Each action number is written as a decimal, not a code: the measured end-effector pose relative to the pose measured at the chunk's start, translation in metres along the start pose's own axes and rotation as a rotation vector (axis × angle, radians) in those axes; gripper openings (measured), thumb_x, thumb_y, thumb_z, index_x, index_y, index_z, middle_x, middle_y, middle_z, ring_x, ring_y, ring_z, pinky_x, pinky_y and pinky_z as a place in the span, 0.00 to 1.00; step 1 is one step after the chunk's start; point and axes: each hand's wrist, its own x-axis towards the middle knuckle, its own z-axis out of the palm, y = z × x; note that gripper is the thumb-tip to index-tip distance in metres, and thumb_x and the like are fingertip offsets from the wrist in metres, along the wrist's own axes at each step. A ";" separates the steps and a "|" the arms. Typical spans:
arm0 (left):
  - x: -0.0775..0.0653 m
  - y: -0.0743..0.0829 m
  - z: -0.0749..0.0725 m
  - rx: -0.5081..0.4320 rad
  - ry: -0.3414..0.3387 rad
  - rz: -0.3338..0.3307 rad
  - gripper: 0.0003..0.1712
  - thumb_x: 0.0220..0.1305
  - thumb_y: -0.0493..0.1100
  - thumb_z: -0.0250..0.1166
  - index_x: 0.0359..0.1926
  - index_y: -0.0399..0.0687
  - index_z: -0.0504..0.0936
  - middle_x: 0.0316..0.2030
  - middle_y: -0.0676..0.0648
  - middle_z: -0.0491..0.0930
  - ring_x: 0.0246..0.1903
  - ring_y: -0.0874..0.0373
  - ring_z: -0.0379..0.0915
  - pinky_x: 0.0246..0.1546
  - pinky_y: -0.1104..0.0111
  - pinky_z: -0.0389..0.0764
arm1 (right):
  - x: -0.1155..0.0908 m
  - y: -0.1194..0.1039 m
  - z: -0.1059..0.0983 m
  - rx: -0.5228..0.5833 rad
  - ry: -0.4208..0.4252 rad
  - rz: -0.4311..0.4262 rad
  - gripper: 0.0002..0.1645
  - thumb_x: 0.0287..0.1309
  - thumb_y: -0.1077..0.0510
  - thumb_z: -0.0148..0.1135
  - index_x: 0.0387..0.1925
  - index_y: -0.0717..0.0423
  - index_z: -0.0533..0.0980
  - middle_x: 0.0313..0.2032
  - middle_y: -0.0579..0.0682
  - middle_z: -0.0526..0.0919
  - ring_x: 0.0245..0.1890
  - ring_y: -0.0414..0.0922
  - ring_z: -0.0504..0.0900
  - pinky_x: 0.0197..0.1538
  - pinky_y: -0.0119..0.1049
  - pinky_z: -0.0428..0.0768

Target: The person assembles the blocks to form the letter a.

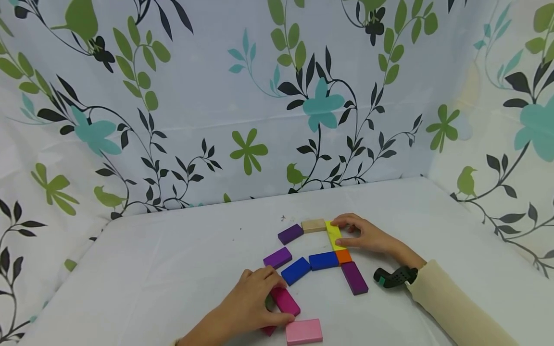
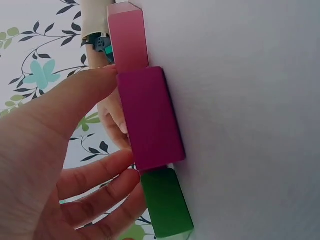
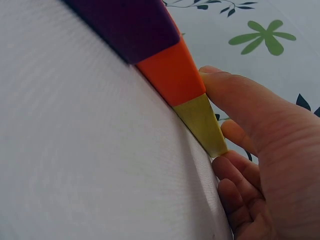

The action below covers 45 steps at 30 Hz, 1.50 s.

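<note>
My left hand [image 1: 248, 305] holds a hot-pink block [image 1: 285, 301], thumb at its near end and fingers at its far end. Beside that block, partly hidden by the hand, are a green block [image 2: 167, 202] and a dark magenta block [image 2: 150, 117]. A light pink block [image 1: 304, 332] lies by the left thumb. With thumb and fingers at opposite ends, my right hand [image 1: 368, 234] holds a yellow block [image 1: 333, 234]. An orange block [image 1: 344, 256] touches the yellow one's near end, and a plum-purple block [image 1: 355, 278] continues from it.
Two blue blocks [image 1: 323, 260] run leftward from the orange one. Two purple blocks [image 1: 290, 234] and a natural wood block [image 1: 313, 226] lie farther back on the white cloth [image 1: 182, 254]. A patterned curtain [image 1: 195, 115] hangs behind. A dark band [image 1: 395, 277] circles the right wrist.
</note>
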 end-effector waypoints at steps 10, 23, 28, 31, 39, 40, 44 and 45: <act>-0.003 -0.003 0.000 -0.026 -0.024 0.053 0.27 0.53 0.65 0.70 0.48 0.56 0.81 0.49 0.55 0.74 0.53 0.59 0.69 0.52 0.47 0.63 | -0.002 0.001 0.000 -0.009 -0.001 -0.003 0.29 0.58 0.53 0.68 0.60 0.55 0.73 0.60 0.57 0.72 0.54 0.51 0.71 0.57 0.40 0.71; -0.001 -0.006 -0.001 -0.013 -0.027 0.080 0.28 0.54 0.65 0.69 0.51 0.55 0.82 0.50 0.56 0.75 0.54 0.62 0.69 0.53 0.47 0.64 | -0.003 -0.001 -0.002 -0.015 0.005 0.005 0.30 0.58 0.53 0.68 0.60 0.56 0.73 0.59 0.57 0.73 0.54 0.51 0.71 0.57 0.40 0.71; 0.000 -0.006 -0.003 -0.015 -0.039 0.079 0.29 0.54 0.66 0.68 0.51 0.57 0.82 0.50 0.57 0.75 0.55 0.62 0.68 0.53 0.48 0.65 | -0.002 -0.001 -0.003 -0.013 0.003 0.011 0.30 0.58 0.53 0.69 0.60 0.56 0.73 0.59 0.57 0.73 0.54 0.51 0.71 0.57 0.39 0.71; 0.000 -0.006 -0.003 -0.013 -0.037 0.080 0.29 0.54 0.66 0.68 0.51 0.57 0.81 0.50 0.57 0.75 0.55 0.62 0.68 0.53 0.49 0.66 | -0.002 -0.001 -0.003 -0.011 0.006 0.006 0.30 0.58 0.53 0.69 0.60 0.55 0.73 0.59 0.56 0.73 0.53 0.51 0.71 0.56 0.39 0.71; 0.000 -0.006 -0.002 0.019 -0.026 0.089 0.28 0.57 0.67 0.66 0.51 0.58 0.81 0.50 0.58 0.75 0.55 0.63 0.68 0.53 0.51 0.67 | -0.002 -0.001 -0.003 -0.014 0.006 0.010 0.30 0.58 0.53 0.68 0.61 0.55 0.73 0.59 0.57 0.72 0.54 0.51 0.70 0.57 0.41 0.71; 0.000 -0.006 -0.002 0.025 -0.022 0.090 0.27 0.57 0.67 0.66 0.51 0.58 0.81 0.50 0.58 0.75 0.55 0.63 0.69 0.53 0.51 0.68 | -0.002 -0.001 -0.003 -0.013 0.004 0.011 0.30 0.58 0.53 0.68 0.61 0.56 0.73 0.59 0.57 0.72 0.54 0.51 0.70 0.57 0.41 0.71; -0.002 -0.005 -0.004 0.040 -0.008 0.077 0.25 0.59 0.66 0.64 0.50 0.58 0.82 0.50 0.57 0.76 0.54 0.62 0.70 0.54 0.51 0.69 | -0.001 -0.002 -0.002 -0.012 -0.005 0.005 0.30 0.58 0.52 0.68 0.61 0.56 0.73 0.59 0.57 0.72 0.54 0.52 0.70 0.57 0.40 0.71; -0.002 -0.004 -0.004 0.043 -0.004 0.077 0.24 0.60 0.66 0.64 0.50 0.59 0.82 0.50 0.57 0.76 0.54 0.61 0.70 0.54 0.51 0.69 | 0.000 -0.003 -0.002 -0.014 -0.006 0.003 0.30 0.58 0.52 0.68 0.61 0.56 0.73 0.59 0.57 0.72 0.54 0.52 0.70 0.57 0.40 0.71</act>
